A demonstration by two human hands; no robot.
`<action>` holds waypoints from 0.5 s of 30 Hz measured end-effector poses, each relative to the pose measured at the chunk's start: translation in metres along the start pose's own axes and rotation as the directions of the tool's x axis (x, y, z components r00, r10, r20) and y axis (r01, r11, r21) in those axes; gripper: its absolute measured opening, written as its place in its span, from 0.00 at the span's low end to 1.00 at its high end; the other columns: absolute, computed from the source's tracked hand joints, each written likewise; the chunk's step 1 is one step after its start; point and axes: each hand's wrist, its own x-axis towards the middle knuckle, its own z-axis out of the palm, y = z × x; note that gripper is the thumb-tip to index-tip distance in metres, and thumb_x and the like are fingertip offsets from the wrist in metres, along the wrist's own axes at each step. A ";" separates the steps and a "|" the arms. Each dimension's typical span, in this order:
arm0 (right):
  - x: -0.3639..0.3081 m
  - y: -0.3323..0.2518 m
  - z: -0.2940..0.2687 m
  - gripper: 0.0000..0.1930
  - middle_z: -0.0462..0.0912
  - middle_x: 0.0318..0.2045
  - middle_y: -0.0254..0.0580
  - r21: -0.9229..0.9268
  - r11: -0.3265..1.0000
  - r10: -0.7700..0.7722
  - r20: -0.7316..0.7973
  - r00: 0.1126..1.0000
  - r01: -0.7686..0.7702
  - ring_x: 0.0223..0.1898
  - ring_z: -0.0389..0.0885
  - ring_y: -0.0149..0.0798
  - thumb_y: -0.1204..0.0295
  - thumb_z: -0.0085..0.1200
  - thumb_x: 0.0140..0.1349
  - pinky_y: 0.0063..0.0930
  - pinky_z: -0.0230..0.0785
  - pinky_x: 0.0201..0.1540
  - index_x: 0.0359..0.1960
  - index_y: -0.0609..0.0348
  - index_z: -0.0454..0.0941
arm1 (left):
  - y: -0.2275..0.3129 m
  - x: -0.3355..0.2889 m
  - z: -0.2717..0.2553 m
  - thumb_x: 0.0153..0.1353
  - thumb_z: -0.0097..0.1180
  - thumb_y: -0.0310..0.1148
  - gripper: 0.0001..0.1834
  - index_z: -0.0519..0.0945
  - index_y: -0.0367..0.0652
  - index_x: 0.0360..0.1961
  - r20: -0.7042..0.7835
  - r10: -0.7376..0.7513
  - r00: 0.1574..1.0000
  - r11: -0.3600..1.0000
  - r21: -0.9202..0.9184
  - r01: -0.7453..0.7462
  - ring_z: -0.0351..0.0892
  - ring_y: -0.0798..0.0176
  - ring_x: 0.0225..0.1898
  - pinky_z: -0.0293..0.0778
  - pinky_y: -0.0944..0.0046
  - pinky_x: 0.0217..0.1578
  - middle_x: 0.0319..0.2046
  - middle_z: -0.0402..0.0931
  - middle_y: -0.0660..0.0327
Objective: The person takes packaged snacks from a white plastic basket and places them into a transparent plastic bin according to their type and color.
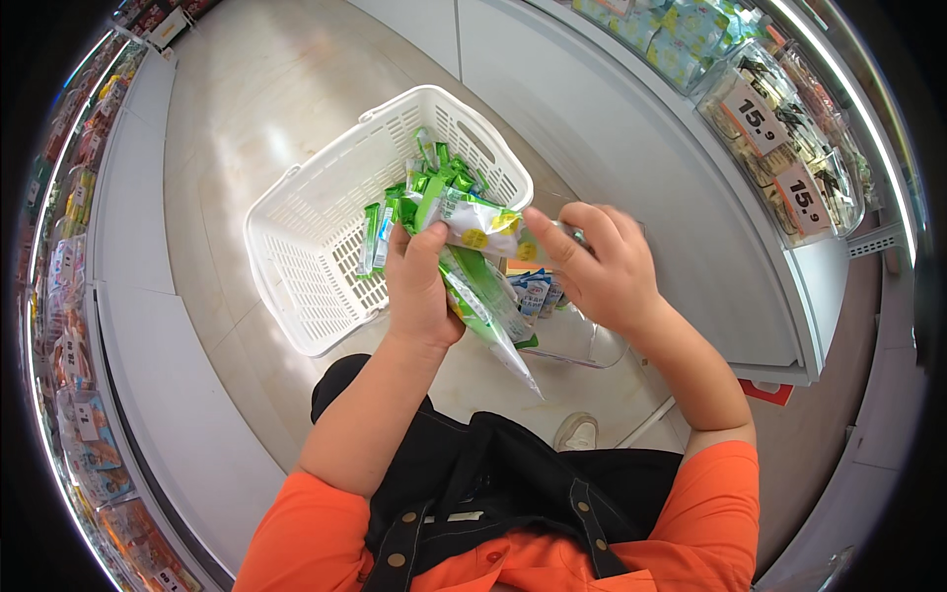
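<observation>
My left hand (422, 286) is closed on a green and white plastic packet (483, 225) with yellow round prints, its thumb on top. A second, longer green and white packet (483, 301) hangs below that one, also against my left palm, its pointed clear end tilted down toward me. At the right end of the upper packet, my right hand (602, 261) has its fingers bent and grips the edge; the thumb is mostly hidden. Under my hands is a white slatted basket (296, 197) on the floor, with several small green packets (380, 232) heaped at its right side.
Beside the basket, below my right hand, a clear container (582, 350) holds small blue and white packets (536, 293). A grey-white cabinet (631, 148) with a shelf of clear bins (779, 148) stands right. Shelves of packaged goods (74, 266) line the left. My shoe (576, 432) is near the container.
</observation>
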 end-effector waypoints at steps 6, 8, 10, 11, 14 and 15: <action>0.001 -0.002 -0.003 0.19 0.79 0.32 0.38 0.555 0.393 0.280 0.687 0.670 -0.733 0.33 0.75 0.28 0.72 0.63 0.46 0.22 0.68 0.34 0.42 0.63 0.74 | 0.009 -0.001 -0.002 0.50 0.45 0.25 0.19 0.66 0.40 0.46 0.047 0.008 0.999 1.000 -0.031 -0.007 0.72 0.60 0.40 0.72 0.58 0.43 0.40 0.70 0.57; 0.006 0.003 -0.008 0.18 0.79 0.29 0.37 0.464 0.154 0.286 0.824 0.489 -0.872 0.29 0.75 0.26 0.71 0.63 0.47 0.20 0.68 0.32 0.39 0.65 0.75 | 0.006 0.000 -0.001 0.50 0.46 0.25 0.19 0.66 0.41 0.46 0.042 0.049 0.998 0.998 -0.030 -0.048 0.72 0.60 0.40 0.71 0.58 0.43 0.39 0.70 0.57; 0.009 0.006 -0.013 0.15 0.79 0.26 0.38 0.412 -0.003 0.297 0.870 0.393 -0.911 0.27 0.75 0.27 0.73 0.63 0.45 0.20 0.69 0.31 0.34 0.67 0.76 | 0.004 0.000 0.000 0.49 0.47 0.24 0.20 0.65 0.41 0.46 0.030 0.068 0.997 0.997 -0.024 -0.067 0.73 0.60 0.40 0.72 0.58 0.43 0.39 0.70 0.57; 0.008 0.009 -0.014 0.15 0.79 0.26 0.38 0.413 -0.024 0.284 0.876 0.390 -0.910 0.27 0.76 0.27 0.73 0.64 0.45 0.21 0.69 0.31 0.34 0.67 0.76 | 0.003 0.000 0.000 0.48 0.47 0.24 0.20 0.65 0.41 0.46 0.022 0.064 0.998 0.998 -0.021 -0.064 0.73 0.60 0.40 0.72 0.58 0.43 0.39 0.70 0.56; 0.005 0.024 -0.024 0.15 0.79 0.26 0.39 0.426 -0.113 0.271 0.882 0.384 -0.898 0.27 0.76 0.29 0.75 0.64 0.43 0.22 0.70 0.32 0.33 0.69 0.75 | 0.013 0.000 0.001 0.47 0.49 0.24 0.21 0.65 0.42 0.46 0.057 0.055 0.997 0.998 -0.020 -0.054 0.73 0.59 0.40 0.73 0.57 0.42 0.39 0.70 0.56; 0.003 0.024 -0.025 0.15 0.79 0.26 0.39 0.465 -0.162 0.294 0.865 0.407 -0.870 0.28 0.77 0.29 0.75 0.64 0.43 0.22 0.70 0.33 0.33 0.68 0.75 | 0.015 0.000 -0.002 0.46 0.50 0.24 0.22 0.65 0.42 0.46 0.072 0.046 0.996 0.999 -0.024 -0.045 0.73 0.58 0.39 0.73 0.56 0.42 0.39 0.70 0.56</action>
